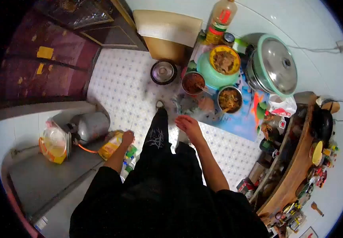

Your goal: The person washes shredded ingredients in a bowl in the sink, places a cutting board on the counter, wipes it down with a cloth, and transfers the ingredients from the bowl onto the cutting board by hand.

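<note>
My left hand (128,137) hangs at my left side, its fingers curled and mostly hidden from above, over a yellow bag (111,145). My right hand (186,123) is held out in front of my right leg with its fingers extended and nothing in it. It is nearest to the front left edge of a table with a colourful cover (239,126). On that table are a bowl of dark red food (191,82), a bowl of yellowish food (230,99) and a yellow-rimmed bowl of meat (224,61) on a green round container (209,75).
A metal bowl (164,71) sits on the tiled floor ahead, near a cardboard box (165,49). A gas cylinder (93,126) lies at the left. A large lidded pot (276,63) and an oil bottle (222,20) stand at the table's back. Crowded wooden shelving (288,158) lines the right.
</note>
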`<act>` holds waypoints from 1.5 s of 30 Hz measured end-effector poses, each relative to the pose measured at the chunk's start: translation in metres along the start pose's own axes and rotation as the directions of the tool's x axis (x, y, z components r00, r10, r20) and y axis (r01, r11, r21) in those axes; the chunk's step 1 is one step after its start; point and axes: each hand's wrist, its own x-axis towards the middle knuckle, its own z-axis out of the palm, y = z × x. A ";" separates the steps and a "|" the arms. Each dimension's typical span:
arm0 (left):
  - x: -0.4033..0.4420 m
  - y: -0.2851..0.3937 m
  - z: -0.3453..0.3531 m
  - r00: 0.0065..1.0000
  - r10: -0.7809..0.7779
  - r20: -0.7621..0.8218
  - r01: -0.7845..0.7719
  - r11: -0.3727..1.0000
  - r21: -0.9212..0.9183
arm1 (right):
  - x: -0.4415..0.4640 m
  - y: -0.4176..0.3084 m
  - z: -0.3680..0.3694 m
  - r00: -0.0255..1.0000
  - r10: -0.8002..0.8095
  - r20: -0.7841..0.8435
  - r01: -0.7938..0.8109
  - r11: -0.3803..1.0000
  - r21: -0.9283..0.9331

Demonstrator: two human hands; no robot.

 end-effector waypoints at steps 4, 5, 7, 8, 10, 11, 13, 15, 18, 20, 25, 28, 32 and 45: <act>0.221 -0.043 -0.106 0.932 -0.351 0.088 0.328 0.714 -0.618 | 0.168 -0.019 0.059 0.998 -0.037 0.053 0.044 0.990 -0.135; 0.265 -0.057 -0.111 0.950 -0.283 -0.129 0.165 0.810 -0.562 | 0.211 -0.019 0.071 0.999 -0.029 0.027 0.033 0.989 -0.141; 0.372 -0.078 -0.125 0.947 -0.313 -0.074 0.203 0.758 -0.620 | 0.320 -0.029 0.091 0.996 -0.075 -0.041 0.055 0.933 -0.356; 0.422 -0.086 -0.139 0.960 -0.274 -0.054 0.173 0.736 -0.654 | 0.373 -0.027 0.089 0.988 -0.127 -0.084 0.059 0.830 -0.554; 0.527 -0.113 -0.128 0.984 -0.172 -0.047 0.107 0.778 -0.619 | 0.466 -0.030 0.089 0.965 -0.242 -0.100 0.060 0.576 -0.815; 0.569 -0.113 -0.145 0.977 -0.212 -0.028 0.149 0.767 -0.624 | 0.501 -0.046 0.088 0.939 -0.327 -0.105 0.063 0.465 -0.883; 0.650 -0.132 -0.120 0.966 -0.097 -0.240 -0.084 0.758 -0.647 | 0.580 -0.056 0.063 0.961 -0.231 -0.151 -0.109 0.186 -0.977; 0.695 -0.151 -0.106 0.919 0.007 -0.395 -0.229 0.825 -0.518 | 0.603 -0.063 0.045 0.852 -0.513 -0.106 -0.026 0.161 -0.987; 0.712 -0.159 -0.175 0.968 0.062 -0.243 -0.173 0.866 -0.468 | 0.611 -0.098 0.022 0.726 -0.686 0.053 0.067 -0.006 -0.998; 0.715 -0.158 -0.224 0.971 0.038 -0.237 -0.142 0.888 -0.438 | 0.607 -0.133 0.036 0.689 -0.723 -0.054 -0.107 -0.028 -0.994; 0.772 -0.189 -0.205 0.968 0.244 -0.050 -0.249 0.936 -0.250 | 0.613 -0.180 0.028 0.627 -0.747 0.221 -0.016 -0.295 -0.955; 0.813 -0.217 -0.136 0.905 0.410 -0.117 -0.426 0.867 -0.257 | 0.608 -0.183 0.022 0.633 -0.735 0.242 -0.004 -0.316 -0.949; 0.732 -0.190 -0.211 0.816 0.441 -0.373 -0.482 0.876 -0.020 | 0.597 -0.165 0.014 0.664 -0.702 0.256 0.015 -0.330 -0.944; 0.604 -0.207 -0.252 0.950 0.313 0.021 -0.312 0.950 -0.016 | 0.502 -0.143 0.088 0.929 -0.351 0.117 -0.047 -0.426 -0.903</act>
